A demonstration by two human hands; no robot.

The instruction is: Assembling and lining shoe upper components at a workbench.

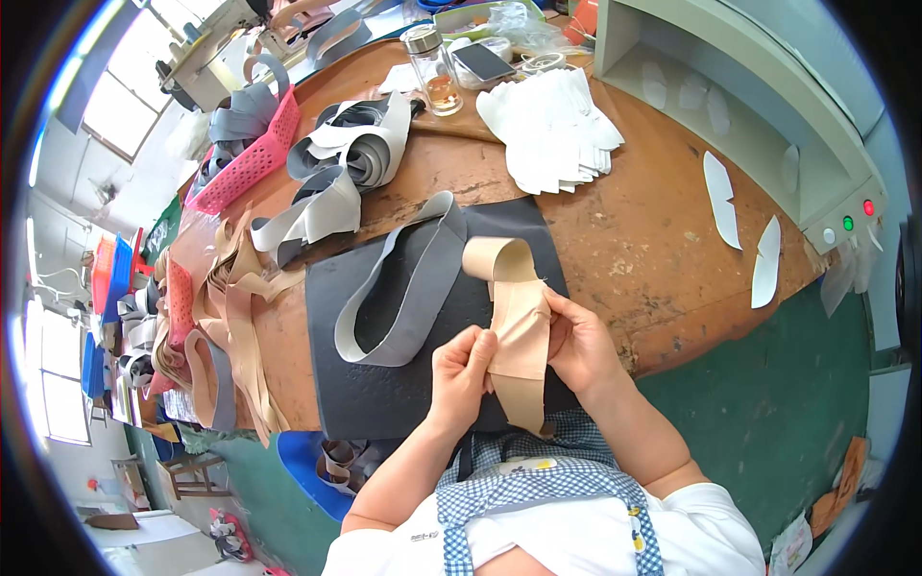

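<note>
A beige fabric band (pixel 520 335) is stretched between my two hands above the near right part of a black mat (pixel 358 401). Its far end curls into a loop, and its near end hangs toward my checked apron. My left hand (pixel 461 372) pinches the band's left edge between thumb and fingers. The opposite edge is gripped by my right hand (pixel 582 348), fingers closed on it. Slanting creases run across the cloth between them. Beside my left hand, a grey fabric band (pixel 420 317) lies on the mat in a long loop.
Beige strips (pixel 235 326) and grey-white band rolls (pixel 355 158) lie on the left. A pink basket (pixel 252 154) holds grey bands. At the back are a glass bottle (pixel 432 72), a phone (pixel 483 61) and white cut pieces (pixel 550 130). A grey machine (pixel 749 106) borders the right.
</note>
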